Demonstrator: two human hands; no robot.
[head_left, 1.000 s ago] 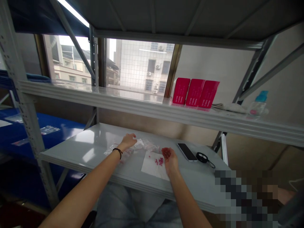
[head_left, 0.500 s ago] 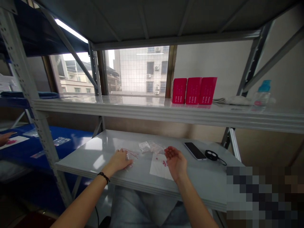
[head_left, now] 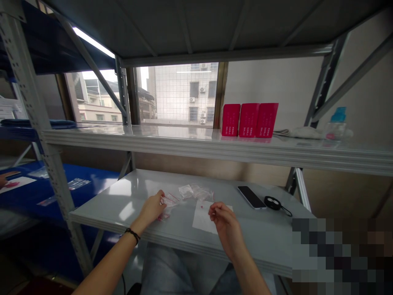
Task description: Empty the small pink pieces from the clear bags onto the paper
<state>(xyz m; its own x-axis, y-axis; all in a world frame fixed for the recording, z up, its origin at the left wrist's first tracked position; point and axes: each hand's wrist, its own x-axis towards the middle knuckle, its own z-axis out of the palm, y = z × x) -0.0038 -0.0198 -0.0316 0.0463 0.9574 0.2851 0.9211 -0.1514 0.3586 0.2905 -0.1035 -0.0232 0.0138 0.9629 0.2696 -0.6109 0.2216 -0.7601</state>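
My left hand (head_left: 152, 208) pinches the edge of a small clear zip bag (head_left: 170, 200) with a red strip along its top. Below its fingers lies another clear bag (head_left: 164, 216) with small red bits showing through. Over a white sheet of paper (head_left: 201, 222), my right hand (head_left: 224, 225) is held palm inward with its fingertips drawn together. Whatever those fingertips may hold is too small to make out. One small red piece (head_left: 202, 207) shows on the paper; my right hand covers part of the sheet. Several clear bags (head_left: 196, 191) lie in a loose pile behind the paper.
A phone (head_left: 251, 197) and a round black case with a strap (head_left: 272, 203) lie to the right. On the shelf above stand red boxes (head_left: 248, 120) and a blue-capped bottle (head_left: 337, 123). A rack post (head_left: 58, 176) rises at left, beyond which another person's hand (head_left: 3, 180) shows.
My left hand has gone from resting on the bags to pinching one by its edge. My right hand has come slightly lower, and its open fingers have drawn together.
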